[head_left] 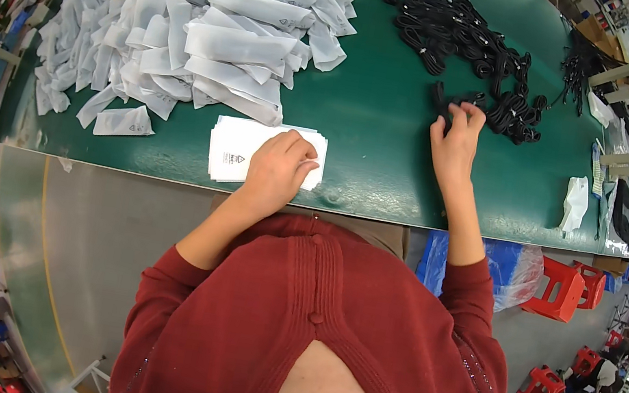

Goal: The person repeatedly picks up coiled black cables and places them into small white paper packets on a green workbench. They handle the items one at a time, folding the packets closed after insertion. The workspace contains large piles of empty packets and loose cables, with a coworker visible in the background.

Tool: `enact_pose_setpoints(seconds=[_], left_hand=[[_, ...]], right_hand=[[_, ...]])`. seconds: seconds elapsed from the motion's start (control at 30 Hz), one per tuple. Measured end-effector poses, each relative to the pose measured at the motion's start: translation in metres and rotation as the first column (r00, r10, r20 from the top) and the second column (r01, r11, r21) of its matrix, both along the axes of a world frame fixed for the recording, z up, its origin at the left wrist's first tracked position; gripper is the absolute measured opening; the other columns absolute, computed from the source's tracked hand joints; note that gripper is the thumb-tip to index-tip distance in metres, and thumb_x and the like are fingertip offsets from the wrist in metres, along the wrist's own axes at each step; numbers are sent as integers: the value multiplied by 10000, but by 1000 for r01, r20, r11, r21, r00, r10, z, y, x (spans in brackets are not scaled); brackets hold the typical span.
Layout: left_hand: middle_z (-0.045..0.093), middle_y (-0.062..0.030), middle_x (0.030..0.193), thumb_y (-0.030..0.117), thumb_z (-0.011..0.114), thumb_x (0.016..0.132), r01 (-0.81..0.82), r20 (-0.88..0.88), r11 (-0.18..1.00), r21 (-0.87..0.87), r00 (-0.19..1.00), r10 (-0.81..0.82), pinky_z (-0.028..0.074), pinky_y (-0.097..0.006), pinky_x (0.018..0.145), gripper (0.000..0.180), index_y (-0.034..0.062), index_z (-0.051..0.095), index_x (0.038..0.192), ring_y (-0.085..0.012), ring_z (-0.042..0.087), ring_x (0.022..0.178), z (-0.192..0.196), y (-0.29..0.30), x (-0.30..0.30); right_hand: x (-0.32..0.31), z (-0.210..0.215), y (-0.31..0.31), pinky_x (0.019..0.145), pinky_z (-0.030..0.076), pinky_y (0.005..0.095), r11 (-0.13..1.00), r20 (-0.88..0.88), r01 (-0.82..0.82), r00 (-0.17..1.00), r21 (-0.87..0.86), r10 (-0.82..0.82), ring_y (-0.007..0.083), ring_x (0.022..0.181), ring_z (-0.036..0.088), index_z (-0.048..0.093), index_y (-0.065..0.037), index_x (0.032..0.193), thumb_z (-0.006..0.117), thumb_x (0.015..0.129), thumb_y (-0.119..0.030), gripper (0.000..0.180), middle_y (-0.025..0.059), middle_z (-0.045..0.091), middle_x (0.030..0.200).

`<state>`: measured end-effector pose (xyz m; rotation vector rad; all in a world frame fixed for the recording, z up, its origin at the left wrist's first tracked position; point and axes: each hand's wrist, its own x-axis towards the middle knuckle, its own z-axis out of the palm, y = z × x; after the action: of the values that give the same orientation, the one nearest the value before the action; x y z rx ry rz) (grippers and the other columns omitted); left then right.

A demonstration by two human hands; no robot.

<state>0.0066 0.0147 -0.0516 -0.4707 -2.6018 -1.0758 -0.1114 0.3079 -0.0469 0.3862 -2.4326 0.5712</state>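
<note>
My left hand [278, 168] lies on a stack of flat white bags [232, 146] at the table's near edge. Its fingers are curled in, with thumb and forefinger close together at the stack's right side; what they pinch, if anything, is hidden. Further right, my right hand [455, 143] reaches forward to the near end of a heap of black cables. Between its thumb and fingers is a coiled black cable [440, 100], slightly blurred. The other bundled black cables [457, 26] spread away toward the far side.
A large pile of filled whitish bags [194, 21] covers the left of the green table [373, 165]; one filled bag [125, 122] lies apart. At the right are a crumpled white wrapper [575, 203] and table-side frame bars. Red stools [556, 290] and blue plastic-wrapped goods [497, 266] stand below.
</note>
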Motion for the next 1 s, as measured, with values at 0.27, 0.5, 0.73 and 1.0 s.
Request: enact_pose_setpoints(seconds=[0.27,0.5,0.73,1.0], left_hand=[[570,-62,772,9,676,843,-98,168,963,251,984,56,431,-284,618,63,4,616,861,-160,516,660,2,-3,4],[556,0,783,6,662,872,-119,262,913,391,965,14,387,-232,634,55,13,611,893,-77,442,684,0,-8,6],[633,-31,889,-4,646,873,-48,201,904,425,979,-42,416,-249,667,46,11,606,887,-104,501,736,9,-5,7],[649,-88,1035,5,667,809,178,-55,973,148,984,-172,450,-342,798,88,31,596,854,-274,581,953,35,-4,6]], right_hand=[[65,13,-27,558,452,249,623,560,181,667,-761,491,96,585,553,669,61,940,538,989,-129,236,77,631,803],[86,16,-69,638,494,380,832,236,-360,842,-423,484,305,720,598,644,15,921,583,921,-22,72,151,595,901],[89,19,-72,656,505,409,836,330,-455,773,-307,542,320,762,622,619,2,935,571,932,-49,71,148,608,887],[77,21,-73,708,492,324,653,660,135,294,-745,692,188,808,610,668,-2,942,612,948,-129,139,99,623,904]])
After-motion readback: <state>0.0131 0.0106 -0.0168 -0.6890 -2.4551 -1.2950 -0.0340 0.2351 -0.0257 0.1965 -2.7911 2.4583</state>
